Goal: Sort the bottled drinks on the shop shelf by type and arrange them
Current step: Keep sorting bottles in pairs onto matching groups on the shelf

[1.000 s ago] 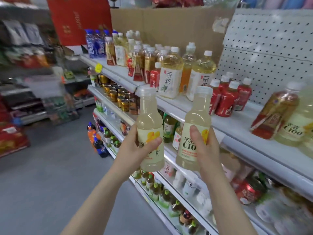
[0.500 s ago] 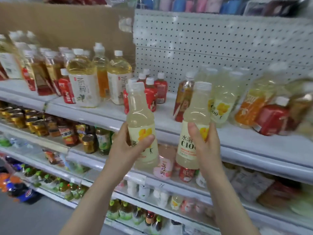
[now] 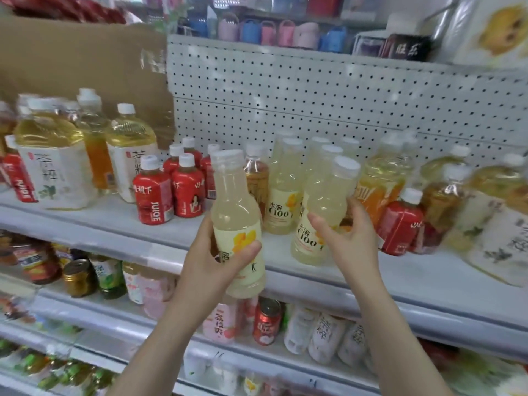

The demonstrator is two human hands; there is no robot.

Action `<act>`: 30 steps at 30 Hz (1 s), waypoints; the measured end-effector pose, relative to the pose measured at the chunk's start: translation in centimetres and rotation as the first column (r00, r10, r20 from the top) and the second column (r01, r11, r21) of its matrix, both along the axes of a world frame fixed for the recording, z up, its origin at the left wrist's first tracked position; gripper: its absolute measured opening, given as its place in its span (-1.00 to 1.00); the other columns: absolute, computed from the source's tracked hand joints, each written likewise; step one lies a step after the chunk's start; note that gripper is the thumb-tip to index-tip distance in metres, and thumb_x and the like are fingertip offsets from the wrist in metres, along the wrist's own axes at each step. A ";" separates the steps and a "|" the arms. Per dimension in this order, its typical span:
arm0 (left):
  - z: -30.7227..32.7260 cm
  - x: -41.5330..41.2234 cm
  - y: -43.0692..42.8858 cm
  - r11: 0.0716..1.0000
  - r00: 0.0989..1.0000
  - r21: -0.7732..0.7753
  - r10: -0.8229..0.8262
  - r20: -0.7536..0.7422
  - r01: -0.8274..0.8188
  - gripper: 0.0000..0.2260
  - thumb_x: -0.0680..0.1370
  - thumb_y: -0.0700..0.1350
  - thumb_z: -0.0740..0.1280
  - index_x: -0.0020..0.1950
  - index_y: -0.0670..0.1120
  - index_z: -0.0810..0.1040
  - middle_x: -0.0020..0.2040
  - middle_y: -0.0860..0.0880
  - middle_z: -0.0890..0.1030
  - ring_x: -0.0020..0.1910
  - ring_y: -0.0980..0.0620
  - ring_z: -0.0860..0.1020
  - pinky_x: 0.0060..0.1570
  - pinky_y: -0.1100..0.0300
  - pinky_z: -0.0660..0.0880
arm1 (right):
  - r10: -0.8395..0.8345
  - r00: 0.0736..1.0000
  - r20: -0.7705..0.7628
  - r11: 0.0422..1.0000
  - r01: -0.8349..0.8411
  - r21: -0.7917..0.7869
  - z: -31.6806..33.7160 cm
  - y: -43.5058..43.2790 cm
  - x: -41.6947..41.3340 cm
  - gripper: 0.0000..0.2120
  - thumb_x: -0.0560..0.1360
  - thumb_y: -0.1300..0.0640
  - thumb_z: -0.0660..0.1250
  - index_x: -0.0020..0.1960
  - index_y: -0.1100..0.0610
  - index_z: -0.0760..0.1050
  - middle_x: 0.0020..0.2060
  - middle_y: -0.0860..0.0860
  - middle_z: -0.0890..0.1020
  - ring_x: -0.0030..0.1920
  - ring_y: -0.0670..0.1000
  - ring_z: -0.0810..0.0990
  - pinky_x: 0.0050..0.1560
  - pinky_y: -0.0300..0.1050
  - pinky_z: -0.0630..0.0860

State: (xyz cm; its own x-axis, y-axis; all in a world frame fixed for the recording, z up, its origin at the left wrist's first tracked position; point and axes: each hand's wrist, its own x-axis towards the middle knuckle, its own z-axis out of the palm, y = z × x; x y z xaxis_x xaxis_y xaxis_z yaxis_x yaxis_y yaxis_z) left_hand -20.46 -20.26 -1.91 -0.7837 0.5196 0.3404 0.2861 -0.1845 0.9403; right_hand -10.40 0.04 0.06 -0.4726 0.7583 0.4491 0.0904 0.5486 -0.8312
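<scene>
Two pale yellow drinks are in the person's hands, one in each. The left hand (image 3: pixel 213 271) grips the left bottle (image 3: pixel 233 201) low down. Its thumb lies across the yellow label and its fingers curl round the back. This bottle is almost straight up. It is in the air in front of the top shelf (image 3: pixel 100 224), and its bottom hangs lower than the shelf's front edge.

The right hand (image 3: pixel 353 241) grips the right bottle (image 3: pixel 321 207). The thumb is on the front of the label and the fingers go round the far side. This bottle leans with its cap to the right. It is over the shelf board, near the front, but I cannot tell if its bottom touches the board. The two held bottles are near each other but do not touch.

Just behind the right bottle stands a bunch of the same pale yellow bottles (image 3: pixel 281 195), in front of the white wall with holes (image 3: pixel 314 95). Small red juice bottles (image 3: pixel 154 195) stand in a group to the left of the left bottle. Further left are big tea bottles (image 3: pixel 54 167) with white labels. One more red bottle (image 3: pixel 400 224) stands just to the right of the right hand. On the shelf below, a red can (image 3: pixel 267 321) sits under the left bottle.
</scene>
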 end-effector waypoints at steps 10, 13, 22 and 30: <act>-0.2 -2.1 0.7 0.999 1.000 -0.039 0.026 -0.016 -0.027 -0.30 0.24 0.22 0.49 0.35 0.12 0.45 0.07 0.18 0.67 0.03 0.19 0.65 -0.01 0.18 0.57 | -0.159 0.965 0.210 0.951 0.093 0.293 0.2 -2.1 -4.9 -0.28 0.52 -0.20 0.40 0.54 0.11 0.27 0.36 0.05 0.39 0.35 0.06 0.39 0.30 -0.05 0.33; 0.0 -2.7 0.5 0.998 1.000 -0.057 0.016 -0.026 -0.017 -0.33 0.27 0.16 0.52 0.35 0.13 0.45 0.05 0.20 0.67 0.00 0.21 0.65 -0.04 0.19 0.57 | -0.206 0.950 0.234 0.940 0.126 0.318 0.5 -2.6 -6.3 -0.27 0.52 -0.16 0.42 0.53 0.16 0.26 0.33 0.10 0.37 0.29 0.13 0.43 0.25 -0.04 0.36; 0.3 -3.7 -0.3 0.991 0.993 -0.123 -0.061 -0.098 0.049 -0.39 0.31 0.16 0.55 0.31 0.30 0.41 0.11 0.28 0.63 0.07 0.26 0.61 0.02 0.21 0.55 | -0.226 0.925 0.306 0.938 0.121 0.326 0.4 -2.9 -8.4 -0.32 0.61 -0.01 0.32 0.61 0.16 0.12 0.39 0.17 0.44 0.35 0.20 0.46 0.25 0.06 0.41; 0.9 -3.1 2.2 0.977 0.952 -0.166 -0.172 -0.252 0.132 -0.42 0.33 0.12 0.50 0.30 0.26 0.40 0.05 0.40 0.60 0.01 0.37 0.57 -0.10 0.46 0.45 | 0.172 0.971 0.164 0.978 -0.189 0.089 3.4 -8.4 -3.8 -0.58 0.39 -0.37 0.31 0.10 -0.13 0.42 -0.04 -0.17 0.66 0.01 -0.11 0.64 0.02 0.02 0.59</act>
